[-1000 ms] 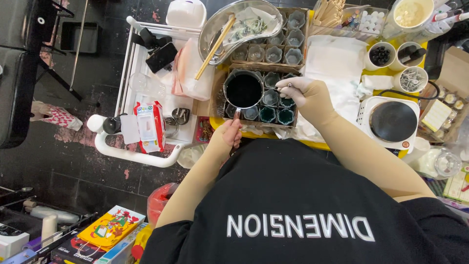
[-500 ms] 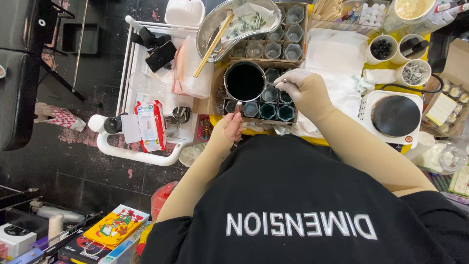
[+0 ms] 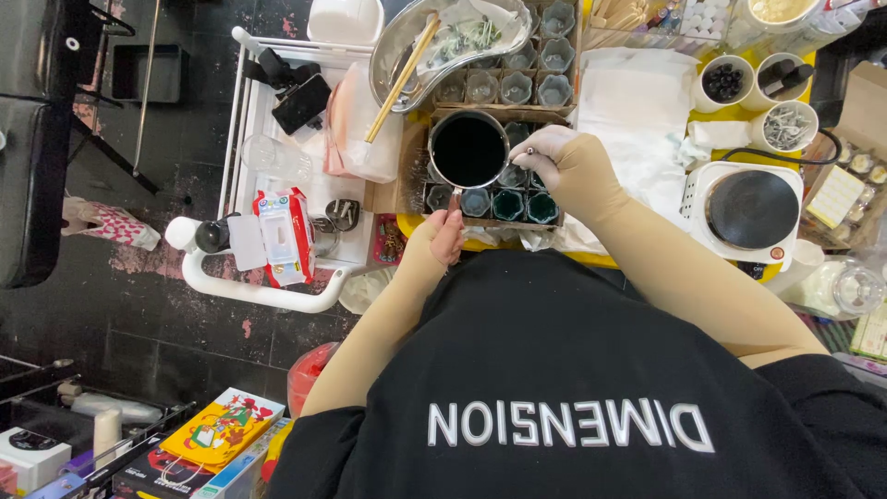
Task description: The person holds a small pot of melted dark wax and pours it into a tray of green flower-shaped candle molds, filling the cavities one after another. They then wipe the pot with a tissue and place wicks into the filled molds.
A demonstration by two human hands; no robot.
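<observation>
so now the left hand [image 3: 442,236] still pinching the handle of the small metal pot of dark liquid [image 3: 468,150], pot slid up over the box of little glass cups [image 3: 506,189], gloved right hand [image 3: 565,164] closed on a thin metal tool [image 3: 527,152]

Both arms reach forward from the shoulders, covered to the wrists in tan sleeves. The left hand [image 3: 447,236] sits low and close to the body, fingers curled shut in a grip, knuckles up. The right hand [image 3: 565,163], gloved, is stretched further out, wrist bent inward, its fingertips pinched together and pointing left.
</observation>
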